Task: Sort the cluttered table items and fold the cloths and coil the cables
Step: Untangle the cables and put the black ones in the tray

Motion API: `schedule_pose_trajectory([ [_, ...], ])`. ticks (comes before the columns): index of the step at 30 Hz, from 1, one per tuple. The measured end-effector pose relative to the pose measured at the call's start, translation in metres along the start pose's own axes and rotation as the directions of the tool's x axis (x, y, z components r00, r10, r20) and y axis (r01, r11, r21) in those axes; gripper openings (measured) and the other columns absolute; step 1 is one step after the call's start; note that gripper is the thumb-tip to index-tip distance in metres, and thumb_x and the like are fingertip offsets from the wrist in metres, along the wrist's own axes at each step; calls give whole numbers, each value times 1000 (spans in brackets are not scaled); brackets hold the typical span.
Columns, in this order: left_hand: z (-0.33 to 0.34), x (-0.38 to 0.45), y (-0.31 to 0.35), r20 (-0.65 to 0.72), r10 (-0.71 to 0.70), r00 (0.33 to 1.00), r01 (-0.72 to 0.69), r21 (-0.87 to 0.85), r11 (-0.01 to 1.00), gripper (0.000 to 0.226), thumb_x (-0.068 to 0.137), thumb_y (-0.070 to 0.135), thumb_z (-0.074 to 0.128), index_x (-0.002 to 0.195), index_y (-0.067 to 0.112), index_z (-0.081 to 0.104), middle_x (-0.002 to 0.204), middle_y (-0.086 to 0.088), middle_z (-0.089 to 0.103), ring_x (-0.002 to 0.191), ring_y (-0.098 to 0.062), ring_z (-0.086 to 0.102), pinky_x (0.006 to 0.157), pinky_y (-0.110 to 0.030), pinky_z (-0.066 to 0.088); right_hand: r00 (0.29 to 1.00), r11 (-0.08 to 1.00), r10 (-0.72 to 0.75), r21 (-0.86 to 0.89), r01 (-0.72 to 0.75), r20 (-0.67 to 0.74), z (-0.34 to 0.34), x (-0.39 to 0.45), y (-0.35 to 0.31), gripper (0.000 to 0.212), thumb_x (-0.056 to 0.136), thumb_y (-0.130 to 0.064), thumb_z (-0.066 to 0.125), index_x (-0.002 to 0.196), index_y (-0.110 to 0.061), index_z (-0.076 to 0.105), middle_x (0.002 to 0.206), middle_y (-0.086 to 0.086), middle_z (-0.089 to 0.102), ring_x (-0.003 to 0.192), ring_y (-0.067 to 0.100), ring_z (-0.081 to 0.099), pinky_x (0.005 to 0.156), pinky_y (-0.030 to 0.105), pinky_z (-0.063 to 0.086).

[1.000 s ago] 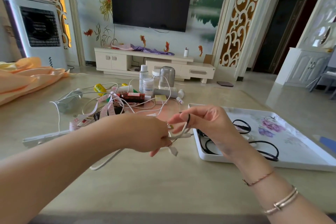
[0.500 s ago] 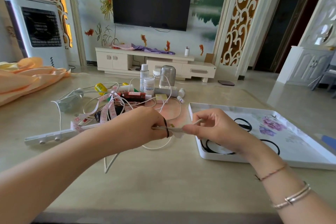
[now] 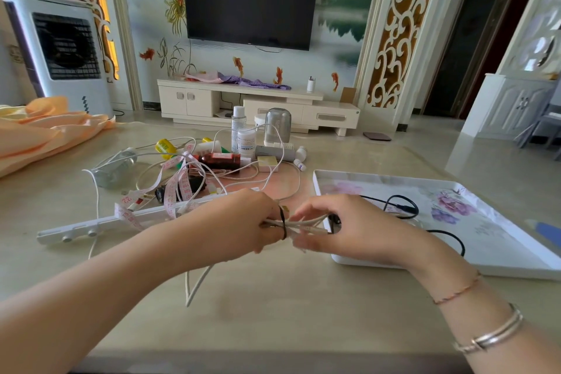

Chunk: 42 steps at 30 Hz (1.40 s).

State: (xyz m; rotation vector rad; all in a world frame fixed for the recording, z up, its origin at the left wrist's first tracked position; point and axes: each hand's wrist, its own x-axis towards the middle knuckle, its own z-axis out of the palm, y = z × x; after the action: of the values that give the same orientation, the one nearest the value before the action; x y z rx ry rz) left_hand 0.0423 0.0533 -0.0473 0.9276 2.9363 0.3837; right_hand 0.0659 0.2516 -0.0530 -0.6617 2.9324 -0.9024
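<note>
Left hand (image 3: 243, 223) and right hand (image 3: 349, 228) both pinch a bundled thin white cable (image 3: 299, 224) above the beige table (image 3: 273, 313), a black elastic band (image 3: 283, 222) around it, beside the white floral tray (image 3: 498, 255).

I see a glossy beige bench (image 3: 273, 313) running from the near edge out toward the room. At its far left corner an orange cloth (image 3: 45, 133) lies crumpled. In the middle sits a heap: white cables (image 3: 267, 161) looping among a pink measuring tape (image 3: 177, 184), a yellow-capped bottle (image 3: 165, 147), a dark red bottle (image 3: 221, 160), a clear bottle (image 3: 238, 127) standing upright, a white labelled bottle (image 3: 246, 145) just beside it and a grey rounded container (image 3: 277, 126). A long white bar (image 3: 91, 226) lies in front of the heap. On the right rests a white floral tray (image 3: 501, 264) with a black cable (image 3: 400, 206) inside it.
</note>
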Motion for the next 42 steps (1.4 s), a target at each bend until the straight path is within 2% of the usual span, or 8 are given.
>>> schedule_pose_trajectory([
  [8,-5,-1,7,-205,41,978,-89,-231,969,37,83,35,65,52,54,60,63,23,65,53,-6,57,55,-25,51,988,997,-72,40,67,134,-8,-3,-1,19,98,-25,54,84,-17,64,76,-5,60,69,-1,53,66,14,41],
  [12,-5,-2,16,-216,96,972,-162,-317,934,38,91,24,55,63,48,63,61,24,61,52,-7,51,54,-15,43,989,998,-55,38,50,141,-25,-6,17,24,99,-37,50,78,-32,61,78,-13,57,88,16,56,95,38,43],
  [19,-2,5,18,-121,115,986,-165,-593,788,39,90,60,45,87,35,74,106,6,70,78,-33,60,84,-35,50,991,998,52,25,-55,122,-49,-20,35,32,96,-43,48,91,-17,66,86,-11,55,78,1,52,79,15,40],
  [24,-11,17,10,-265,-175,948,-122,-812,570,37,68,55,65,81,24,79,88,-2,75,94,-17,70,99,-31,45,979,983,170,51,-177,110,-71,-38,48,24,93,-49,46,77,-57,62,82,-10,64,89,29,56,90,35,45],
  [28,-11,29,26,-191,-101,976,-79,-750,657,49,67,63,63,102,30,71,101,13,72,97,-4,67,94,-26,46,971,974,226,6,-227,79,-79,-40,52,34,88,-55,48,89,-28,69,75,-9,60,65,7,49,63,20,38],
  [32,-4,53,49,-216,-69,974,-79,-608,790,56,64,64,69,113,38,59,112,25,62,89,2,65,76,-20,50,970,970,243,-2,-243,-19,-86,-39,71,19,94,-42,55,89,-28,68,87,4,63,80,25,53,76,35,42],
  [36,15,80,56,-301,-62,952,-89,-464,881,43,75,37,77,112,36,56,101,21,64,72,-2,64,70,-23,51,956,936,294,199,-290,11,-95,-44,91,22,94,-23,59,104,-5,60,85,5,57,73,8,52,66,14,43],
  [42,38,103,60,-302,-134,944,-3,-414,910,67,74,36,76,131,33,41,118,8,57,98,-15,60,80,-31,53,871,832,488,270,-484,58,-90,-42,123,32,89,-25,66,118,-23,53,105,-3,61,93,10,55,77,26,41],
])
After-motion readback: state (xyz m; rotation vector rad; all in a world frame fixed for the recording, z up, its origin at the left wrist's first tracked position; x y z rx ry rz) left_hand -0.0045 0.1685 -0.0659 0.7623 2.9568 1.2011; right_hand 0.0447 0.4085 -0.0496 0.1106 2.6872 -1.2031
